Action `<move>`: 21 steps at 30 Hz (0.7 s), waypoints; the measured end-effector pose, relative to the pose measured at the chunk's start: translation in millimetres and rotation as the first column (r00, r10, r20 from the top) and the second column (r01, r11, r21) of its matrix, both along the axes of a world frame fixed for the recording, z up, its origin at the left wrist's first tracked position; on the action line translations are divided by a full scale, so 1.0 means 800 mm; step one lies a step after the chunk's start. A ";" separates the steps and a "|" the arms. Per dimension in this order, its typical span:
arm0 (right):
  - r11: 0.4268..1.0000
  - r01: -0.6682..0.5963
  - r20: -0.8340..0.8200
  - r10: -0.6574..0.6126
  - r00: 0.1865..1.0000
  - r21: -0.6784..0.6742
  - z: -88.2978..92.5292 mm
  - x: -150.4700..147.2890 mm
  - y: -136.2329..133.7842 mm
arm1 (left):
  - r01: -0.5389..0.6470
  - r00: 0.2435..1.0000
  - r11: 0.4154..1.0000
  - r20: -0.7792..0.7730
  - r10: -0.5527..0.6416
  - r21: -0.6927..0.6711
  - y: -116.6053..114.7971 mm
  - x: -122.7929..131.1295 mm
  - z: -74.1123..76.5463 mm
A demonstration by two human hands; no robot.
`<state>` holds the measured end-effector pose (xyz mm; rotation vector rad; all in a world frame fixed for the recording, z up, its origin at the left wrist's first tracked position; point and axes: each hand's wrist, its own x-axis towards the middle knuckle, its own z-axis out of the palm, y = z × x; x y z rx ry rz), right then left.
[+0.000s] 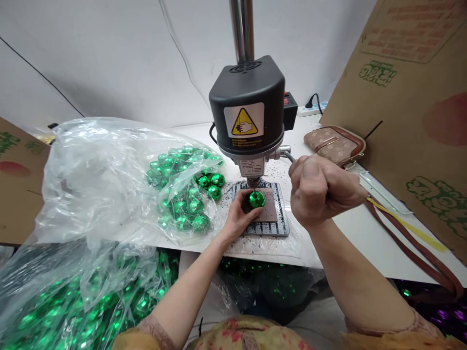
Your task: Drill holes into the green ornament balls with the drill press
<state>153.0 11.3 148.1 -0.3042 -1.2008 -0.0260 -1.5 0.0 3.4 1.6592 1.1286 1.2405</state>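
Observation:
My left hand (239,214) grips a shiny green faceted ball (260,200) between thumb and fingers. The ball sits on a brownish square board (270,210) under the chuck (253,182) of a black drill press (247,90). The drill's tip is at the top of the ball; how deep it goes I cannot tell. On the right, my right hand (319,189) is closed in a fist round the feed lever (288,154), whose grip is hidden inside the fingers. The slotted metal base (282,223) lies beneath the board, strewn with dark shavings.
Left of the press, a clear plastic bag (98,180) holds several green balls (193,204). More bagged green balls (87,306) lie below the table edge. A patterned pouch (333,143), a power strip (310,109) and a large cardboard box (412,121) stand on the right.

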 end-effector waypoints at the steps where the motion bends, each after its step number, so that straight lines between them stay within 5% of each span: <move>1: 1.000 0.001 0.010 -0.001 1.000 0.024 -0.002 0.000 0.000 | -0.006 1.000 1.000 -0.006 0.006 0.000 0.000 0.000 0.000; 11: 0.997 0.000 0.003 -0.001 1.000 0.073 -0.015 0.001 0.002 | -0.019 1.000 1.000 0.021 0.020 -0.022 -0.001 0.001 -0.001; 16: 0.965 0.001 -0.015 -0.006 1.000 -0.263 0.030 0.000 -0.008 | -0.014 1.000 0.999 0.024 0.015 -0.031 0.000 0.001 -0.003; 21: 0.939 -0.015 -0.031 0.004 0.999 -0.344 0.066 -0.002 -0.004 | -0.024 1.000 1.000 0.017 0.024 -0.018 0.000 0.000 -0.004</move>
